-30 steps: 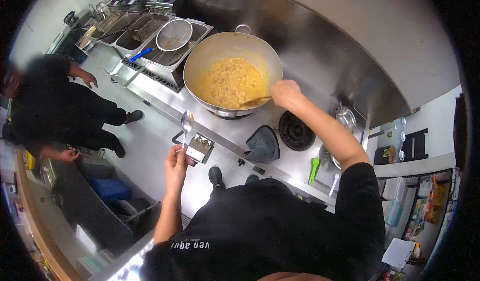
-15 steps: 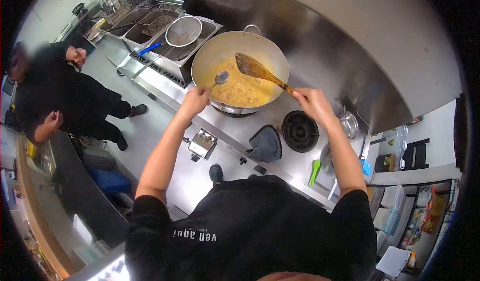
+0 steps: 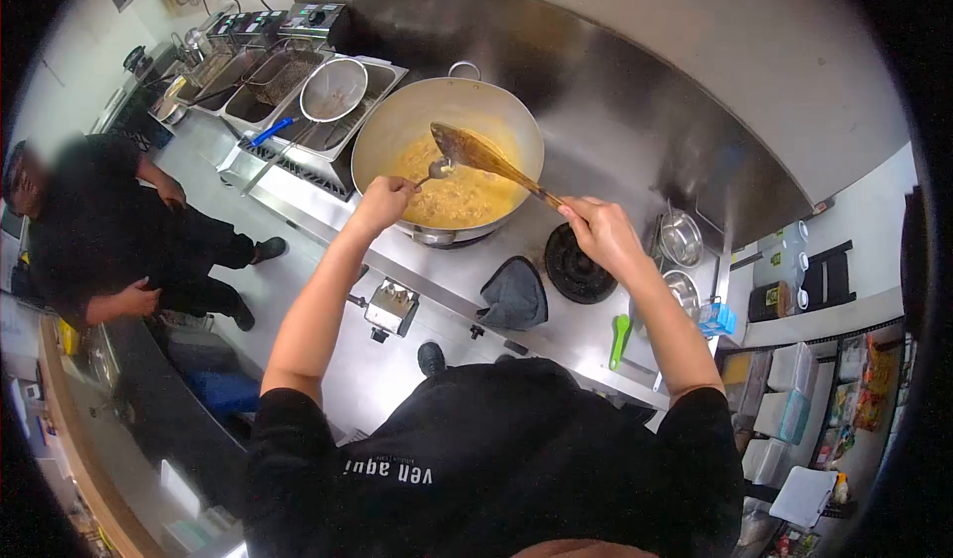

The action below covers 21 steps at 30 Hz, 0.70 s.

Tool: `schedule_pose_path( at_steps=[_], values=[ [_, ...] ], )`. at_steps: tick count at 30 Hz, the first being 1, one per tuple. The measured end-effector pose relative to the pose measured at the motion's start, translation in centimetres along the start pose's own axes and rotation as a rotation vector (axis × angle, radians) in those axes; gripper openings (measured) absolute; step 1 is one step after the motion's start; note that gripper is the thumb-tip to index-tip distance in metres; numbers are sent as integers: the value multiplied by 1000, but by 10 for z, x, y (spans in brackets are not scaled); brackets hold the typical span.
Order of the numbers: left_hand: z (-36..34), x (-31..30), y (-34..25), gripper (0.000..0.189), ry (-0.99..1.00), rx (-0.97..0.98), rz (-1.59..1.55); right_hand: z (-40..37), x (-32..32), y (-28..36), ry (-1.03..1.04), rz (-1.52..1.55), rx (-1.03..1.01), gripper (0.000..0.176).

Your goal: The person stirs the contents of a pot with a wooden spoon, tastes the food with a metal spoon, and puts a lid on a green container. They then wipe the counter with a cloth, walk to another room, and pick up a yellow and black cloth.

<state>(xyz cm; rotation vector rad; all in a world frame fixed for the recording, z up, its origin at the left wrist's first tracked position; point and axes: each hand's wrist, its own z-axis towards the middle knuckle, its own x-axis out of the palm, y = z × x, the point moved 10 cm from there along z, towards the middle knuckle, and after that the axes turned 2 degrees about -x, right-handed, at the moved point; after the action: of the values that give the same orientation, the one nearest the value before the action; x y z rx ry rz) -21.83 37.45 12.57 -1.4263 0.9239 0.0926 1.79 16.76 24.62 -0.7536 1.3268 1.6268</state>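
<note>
A wide wok on the cooktop holds a yellow, lumpy stew. Over its near left rim, my left hand is closed around the handle of a metal spoon. The spoon's bowl is above the stew, close to the wooden spatula's blade. My right hand grips the end of that long wooden spatula, to the right of the wok. Its broad, stained blade slants left over the food.
A folded dark cloth and a bare burner are right of the wok. Fryers with a round strainer stand on the left. A green-handled utensil and metal bowls lie right. Another person stands at left.
The spoon has tipped down toward the stew, beside the spatula blade. My right hand and the spatula sit slightly lower. The view has shifted, and the other person's arms have lowered.
</note>
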Motion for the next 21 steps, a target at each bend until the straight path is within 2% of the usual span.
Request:
schedule_pose_path(
  at_steps=[2,6,7,9,11,13,14,17,18,19,20,21],
  values=[
    [2,-3,8,27,9,6,-23,2,2,-3,2,-23,-6,22],
    [-10,-32,-10,27,70,84,145,15,-10,-8,-69,-21,-16,21],
    [-17,-41,-21,27,106,85,200,20,-8,-9,-37,-130,-2,21],
    [-41,-66,-60,25,171,100,206,30,0,-13,-3,-239,20,21],
    [-69,-90,-97,23,213,99,179,41,32,-3,74,-452,-113,19],
    [-103,-109,-144,22,338,168,267,55,75,0,117,-623,-168,15],
    [-123,-117,-166,22,411,181,218,62,87,14,205,-641,-140,15],
    [-172,-138,-214,17,592,285,162,73,133,13,214,-693,-67,16],
    [-185,-145,-227,15,629,343,143,72,130,18,211,-697,-65,16],
    [-196,-150,-239,13,665,402,123,69,118,37,140,-515,-133,18],
    [-201,-157,-245,14,652,369,157,66,105,54,70,-331,-200,21],
    [-206,-161,-250,19,641,338,193,63,98,55,67,-336,-196,21]
  ],
)
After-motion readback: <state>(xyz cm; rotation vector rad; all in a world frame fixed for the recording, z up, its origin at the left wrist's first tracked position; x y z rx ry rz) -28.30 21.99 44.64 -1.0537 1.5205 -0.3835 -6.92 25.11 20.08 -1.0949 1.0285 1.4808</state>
